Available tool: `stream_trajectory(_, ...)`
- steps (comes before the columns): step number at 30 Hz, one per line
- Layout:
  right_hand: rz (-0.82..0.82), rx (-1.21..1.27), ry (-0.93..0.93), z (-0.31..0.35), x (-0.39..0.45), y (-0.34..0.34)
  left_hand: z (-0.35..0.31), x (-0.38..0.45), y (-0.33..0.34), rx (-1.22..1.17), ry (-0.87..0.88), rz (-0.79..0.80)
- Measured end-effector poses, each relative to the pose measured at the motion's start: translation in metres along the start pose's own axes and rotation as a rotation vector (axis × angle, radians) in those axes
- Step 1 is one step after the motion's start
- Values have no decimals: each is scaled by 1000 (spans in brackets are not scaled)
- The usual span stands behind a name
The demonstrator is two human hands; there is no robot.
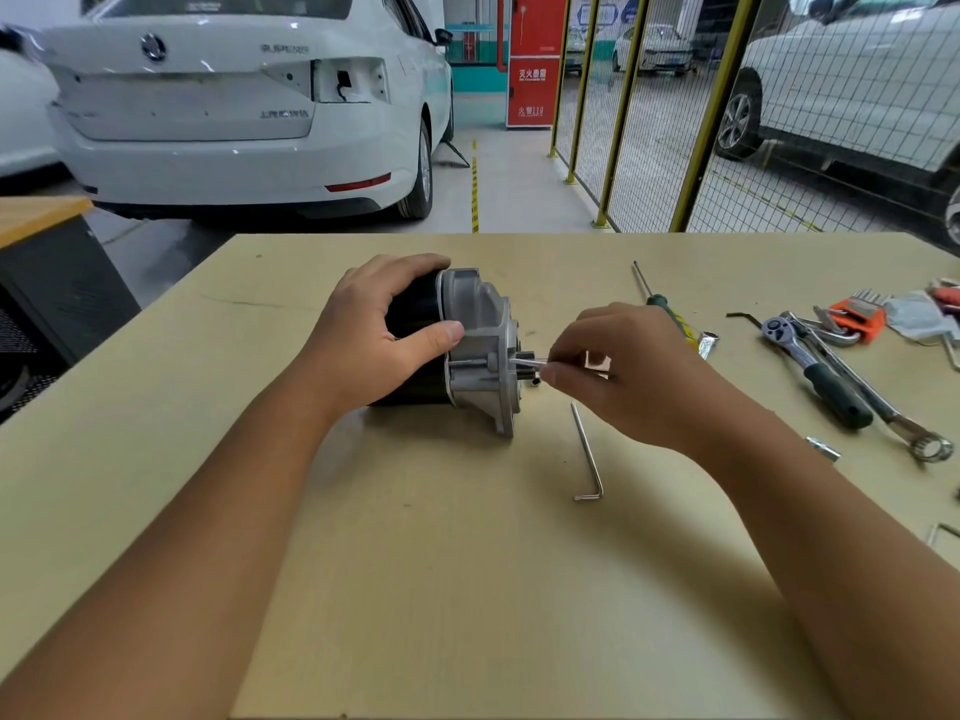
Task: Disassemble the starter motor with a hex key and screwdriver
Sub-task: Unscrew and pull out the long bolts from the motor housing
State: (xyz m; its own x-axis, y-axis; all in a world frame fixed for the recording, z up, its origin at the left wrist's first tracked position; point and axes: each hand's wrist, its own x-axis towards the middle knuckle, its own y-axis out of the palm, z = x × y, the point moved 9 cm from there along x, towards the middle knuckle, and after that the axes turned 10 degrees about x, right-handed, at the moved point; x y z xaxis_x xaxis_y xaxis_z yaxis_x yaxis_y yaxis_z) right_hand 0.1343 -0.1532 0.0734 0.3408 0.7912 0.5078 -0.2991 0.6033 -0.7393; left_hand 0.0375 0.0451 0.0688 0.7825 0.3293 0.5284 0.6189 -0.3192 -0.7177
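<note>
The starter motor [478, 335] lies on its side on the tan table [415, 563], black body to the left, grey cast housing to the right. My left hand [379, 335] grips the black body from above, thumb on the housing edge. My right hand [623, 371] pinches a thin silver hex key [527, 361] whose tip sits in a bolt on the housing's near side. A second hex key [588, 454] lies loose on the table in front of the motor. A green and yellow screwdriver [662, 304] lies behind my right hand, partly hidden.
At the right lie a ratchet with a dark grip [815, 371], a ring spanner [904, 423], an orange holder of hex keys [857, 317], and small sockets [823, 449]. A white car [234, 96] and a yellow mesh fence [675, 122] stand beyond the table's far edge.
</note>
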Motion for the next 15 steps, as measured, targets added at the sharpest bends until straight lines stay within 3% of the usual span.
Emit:
stream_trajectory(6,-44,-47,38,-4,1,-3,-2,-1,-1,2,-3,0)
stream_trajectory(15,19,7,113,-8,-1,-1,-2,-1,-1,5,-7,-2)
